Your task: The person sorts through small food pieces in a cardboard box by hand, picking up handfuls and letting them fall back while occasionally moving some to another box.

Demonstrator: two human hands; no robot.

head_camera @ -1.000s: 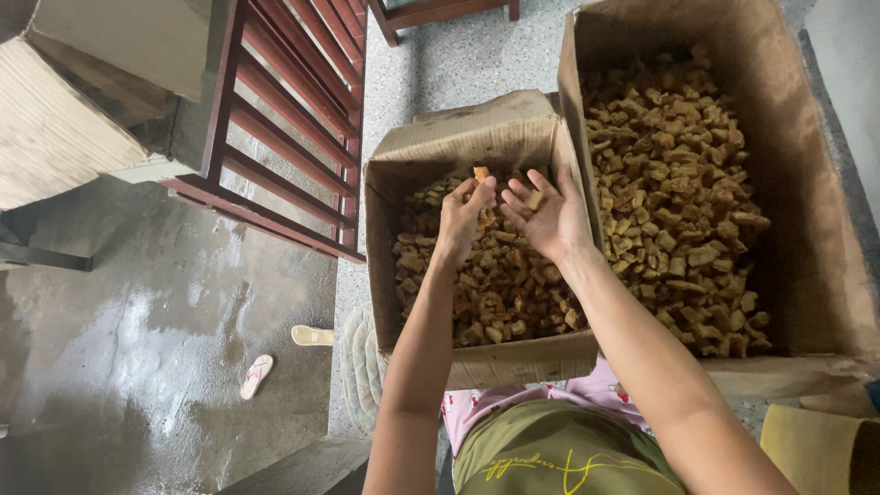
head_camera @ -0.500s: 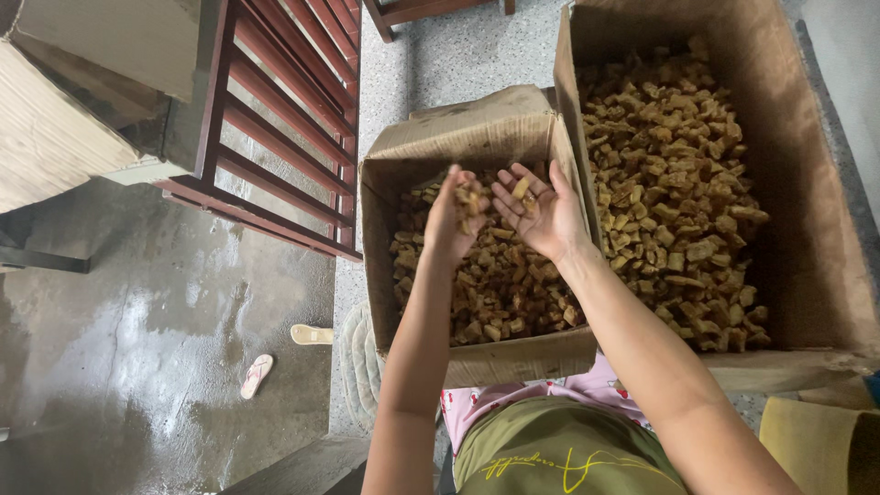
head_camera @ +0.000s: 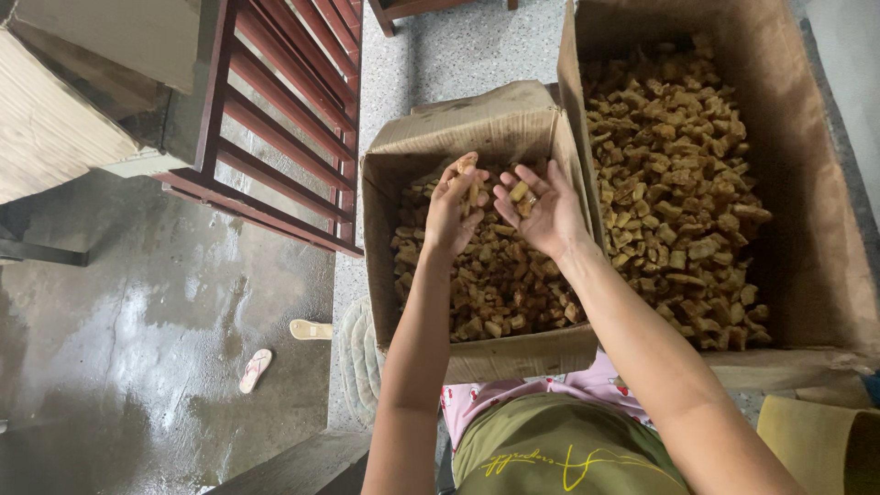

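Left hand (head_camera: 456, 213) grip pinching brown chunks (head_camera: 467, 176); right hand (head_camera: 541, 209) cupped wide, palm up, at 3 o'clock, above small carton (head_camera: 477, 128).

Both hands hover over the smaller cardboard box (head_camera: 486, 137), which stands open with its flaps up and is filled partway with tan, irregular dried chunks (head_camera: 500, 289). The left hand (head_camera: 456, 213) pinches a few of these pieces (head_camera: 466, 174) between curled fingers. The right hand (head_camera: 541, 213) lies palm up just beside it, fingers spread, with a couple of small pieces (head_camera: 521, 194) resting on the palm near the fingers.
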